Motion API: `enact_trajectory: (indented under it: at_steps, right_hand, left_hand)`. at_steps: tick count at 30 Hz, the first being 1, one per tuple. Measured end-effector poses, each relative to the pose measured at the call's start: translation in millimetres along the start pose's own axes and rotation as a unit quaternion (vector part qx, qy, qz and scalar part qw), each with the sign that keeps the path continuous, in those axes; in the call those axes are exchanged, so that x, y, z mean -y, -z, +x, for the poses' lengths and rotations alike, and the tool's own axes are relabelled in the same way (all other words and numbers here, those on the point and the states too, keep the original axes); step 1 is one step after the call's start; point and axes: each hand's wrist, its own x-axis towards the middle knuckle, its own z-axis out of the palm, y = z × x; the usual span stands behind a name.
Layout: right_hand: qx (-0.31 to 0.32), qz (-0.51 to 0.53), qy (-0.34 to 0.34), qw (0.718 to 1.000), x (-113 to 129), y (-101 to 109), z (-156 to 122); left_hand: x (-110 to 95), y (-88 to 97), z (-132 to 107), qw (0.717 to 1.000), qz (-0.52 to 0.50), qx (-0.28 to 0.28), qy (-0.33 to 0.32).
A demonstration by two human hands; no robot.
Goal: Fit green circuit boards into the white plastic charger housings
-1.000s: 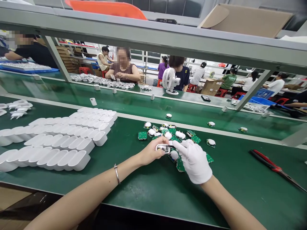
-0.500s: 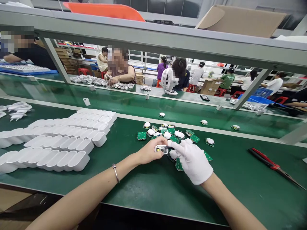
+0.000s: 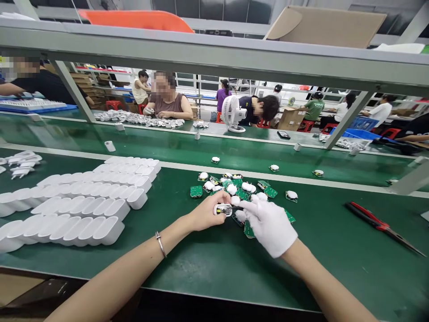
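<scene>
My bare left hand (image 3: 207, 213) grips a small white charger shell (image 3: 223, 209) with a circuit part showing in its open end. My right hand (image 3: 270, 226), in a white glove, touches the shell's right end with its fingertips and rests over a pile of green circuit boards (image 3: 239, 188) with white caps. Both hands meet just in front of that pile on the green bench (image 3: 214, 264). Rows of empty white shells (image 3: 77, 203) lie side by side to my left.
Red-handled pliers (image 3: 378, 225) lie at the right. A green conveyor belt (image 3: 234, 154) beyond the bench carries single white parts. A small white fan (image 3: 232, 113) stands across it, where several other people sit working. A metal shelf beam (image 3: 214, 53) runs overhead.
My hands stay together on the shell, shifting only slightly. Parts on the belt have drifted left. A person behind the fan has bent their head down.
</scene>
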Motion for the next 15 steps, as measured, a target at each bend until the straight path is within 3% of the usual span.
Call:
enact_trajectory:
  at_steps: [4,8,10,13,15]
  right_hand:
    - [0.055,0.096,-0.009,0.994,-9.1,2.4,-3.2]
    - [0.081,0.029,0.078,0.993,15.5,-12.6,-3.4]
    - [0.041,0.028,0.098,0.994,29.2,-20.8,-2.2]
    - [-0.114,0.09,0.073,0.987,38.3,-27.6,1.7]
    - [-0.165,0.138,0.085,0.973,39.4,-29.2,8.1]
  left_hand:
    - [6.1,5.5,2.4,0.998,-0.019,-0.05,-0.013]
    - [15.2,13.1,7.2,0.986,-0.109,-0.127,-0.005]
    - [17.0,14.3,8.9,0.975,-0.174,-0.138,0.012]
    - [14.9,7.1,7.9,0.966,-0.216,-0.135,0.04]
    - [12.7,-2.0,5.0,0.966,-0.22,-0.125,0.055]
